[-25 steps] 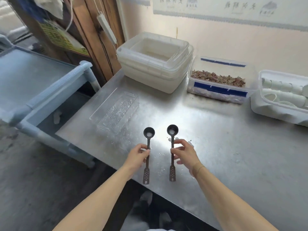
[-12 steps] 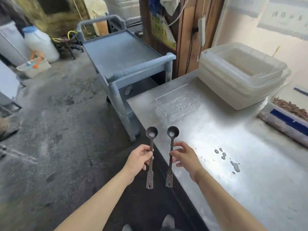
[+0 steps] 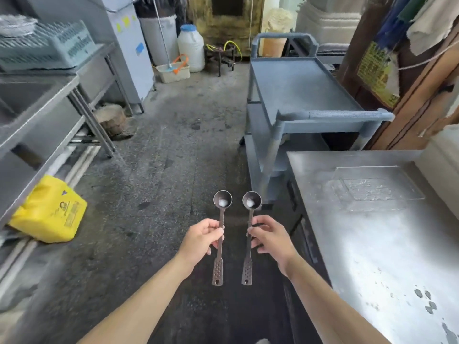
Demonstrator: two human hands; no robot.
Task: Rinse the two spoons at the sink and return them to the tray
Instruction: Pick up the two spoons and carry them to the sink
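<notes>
Spoons held over floor, bowls up, white residue inside: left hand pinching left spoon mid-handle, right hand pinching right spoon; clear tray near steel counter's far edge

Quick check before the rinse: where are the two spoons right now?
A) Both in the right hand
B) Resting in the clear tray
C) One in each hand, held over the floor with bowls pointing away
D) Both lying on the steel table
C: the left hand pinches one spoon and the right hand the other spoon by the handles, above the floor, left of the steel table.
</notes>
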